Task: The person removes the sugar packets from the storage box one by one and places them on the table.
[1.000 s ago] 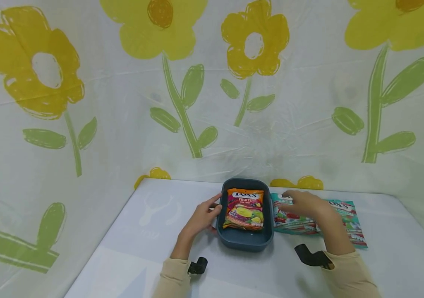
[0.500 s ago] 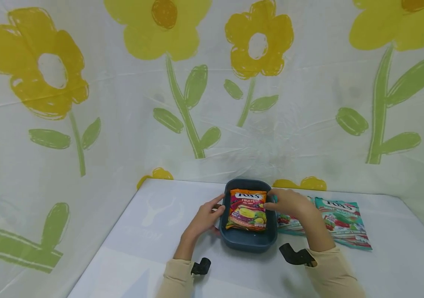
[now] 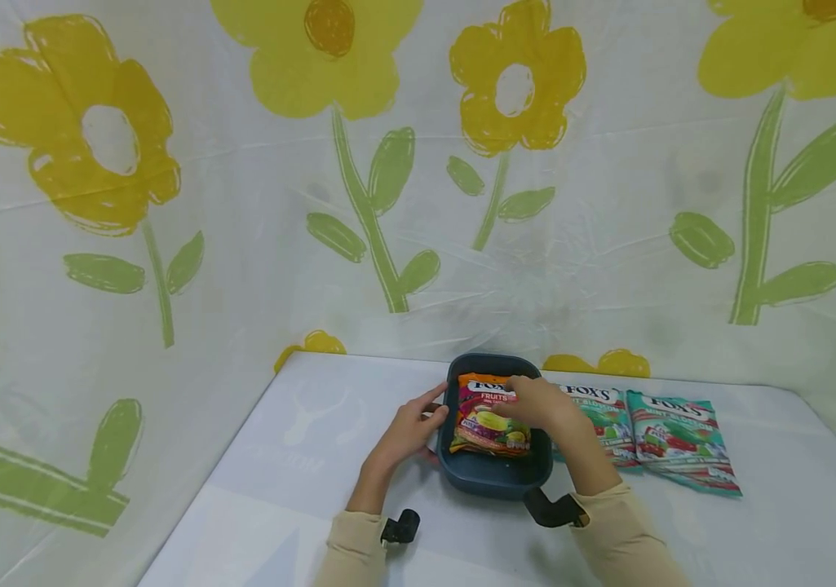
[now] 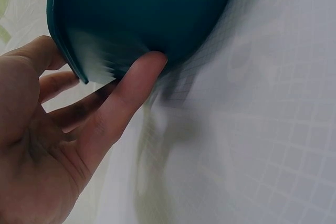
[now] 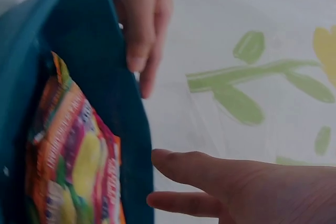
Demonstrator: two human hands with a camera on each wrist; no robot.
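Note:
A dark teal tub stands on the white table and holds an orange Fox's fruits candy bag. My left hand rests with straight fingers against the tub's left wall. In the left wrist view its thumb presses the outside of the tub. My right hand hovers over the orange bag with fingers extended and holds nothing. In the right wrist view the right hand is open next to the tub wall, with the orange bag inside.
Two teal Fox's mint bags lie flat side by side right of the tub. A flowered plastic sheet forms the backdrop behind the table. Bare tabletop lies to the left.
My right hand has moved left, off the teal bags, to above the orange bag in the tub. The left hand stays against the tub's wall.

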